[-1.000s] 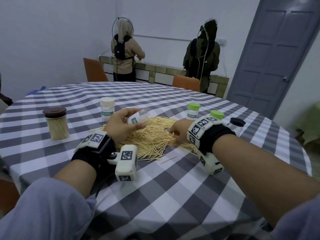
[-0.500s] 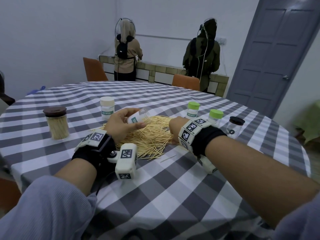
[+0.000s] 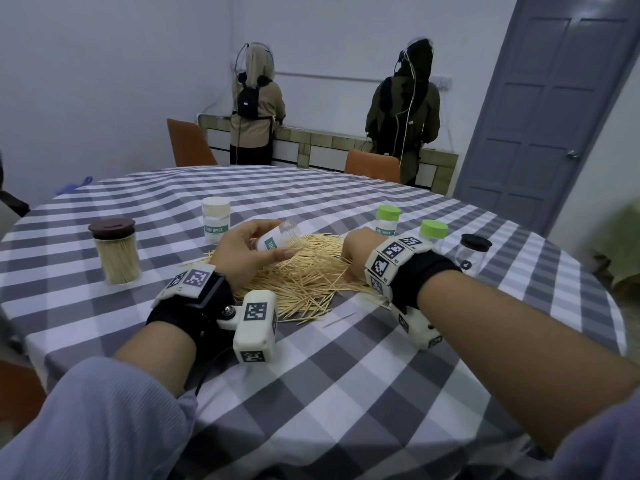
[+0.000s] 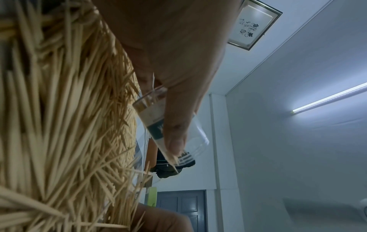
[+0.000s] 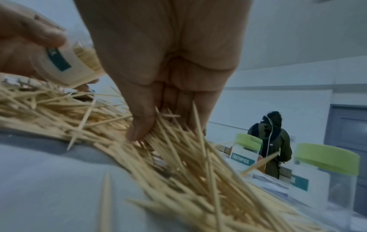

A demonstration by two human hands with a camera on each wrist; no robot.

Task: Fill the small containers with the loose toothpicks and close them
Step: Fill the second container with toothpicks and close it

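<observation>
open container point(image 3: 282, 239) tilted over toothpick pile point(image 3: 304, 275)

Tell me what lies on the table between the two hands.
The loose toothpick pile fills the stretch between the left hand, which holds the tilted open container, and the right hand, whose fingers dig into it. The head view shows it.

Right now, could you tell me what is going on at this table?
A person is refilling toothpick containers. Their left hand holds an open clear container tipped on its side over the toothpick pile; some toothpicks are already inside. Their right hand is gathering a bunch from the pile. Two green-lidded containers stand capped beyond it, and a brown-lidded jar looks full.
</observation>
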